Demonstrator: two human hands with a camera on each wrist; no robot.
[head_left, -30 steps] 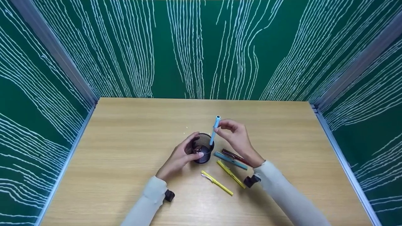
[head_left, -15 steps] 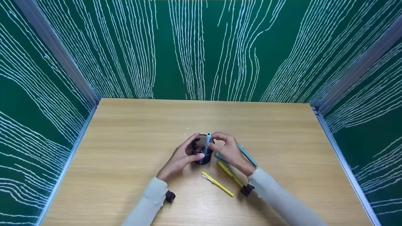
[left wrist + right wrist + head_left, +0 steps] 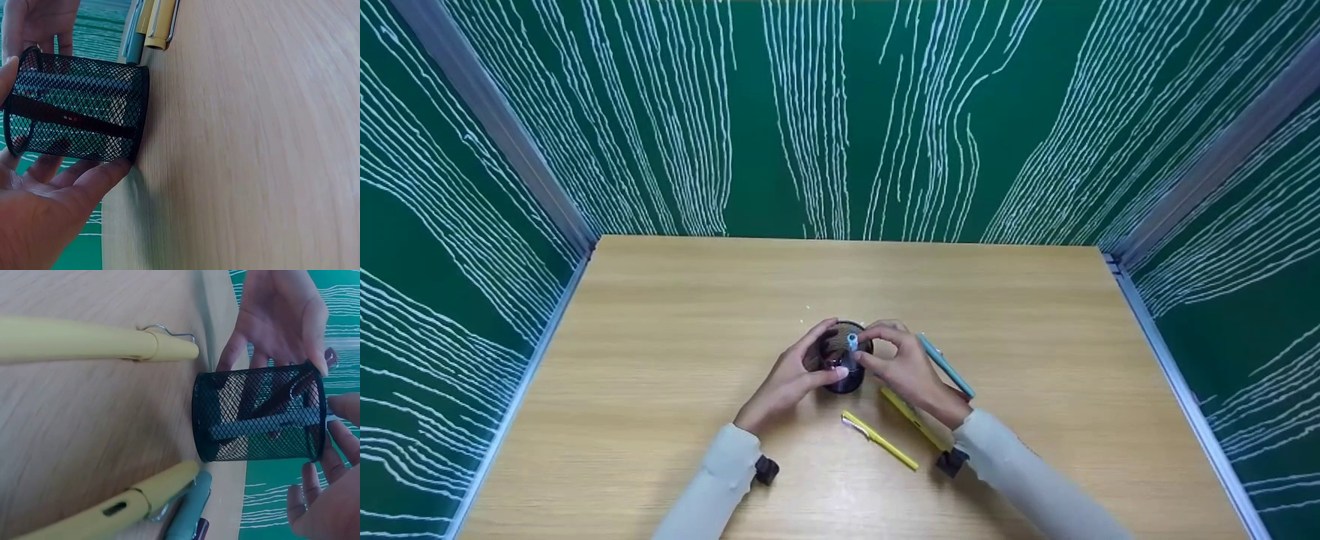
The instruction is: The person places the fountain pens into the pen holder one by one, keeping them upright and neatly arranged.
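A black mesh cup [image 3: 844, 381] stands on the table, and the left hand [image 3: 787, 379] curls round its left side, as the left wrist view also shows of the hand [image 3: 62, 197] and mesh cup [image 3: 79, 107]. Thumb and fingers of the right hand [image 3: 907, 367] pinch the top of a light blue pen [image 3: 852, 342], most of which is inside the cup. Through the mesh in the right wrist view, the light blue pen [image 3: 264, 424] shows beside a dark red pen [image 3: 287, 396] leaning in the cup.
One yellow pen [image 3: 879, 440] lies in front of the cup; another yellow pen [image 3: 911, 416] is partly under the right forearm. A teal pen [image 3: 946, 365] lies right of the right hand. Green walls with white lines surround the wooden table [image 3: 697, 300].
The right hand has moved left and down, lowering the light blue pen from above the rim into the cup. The left hand has kept its hold on the cup.
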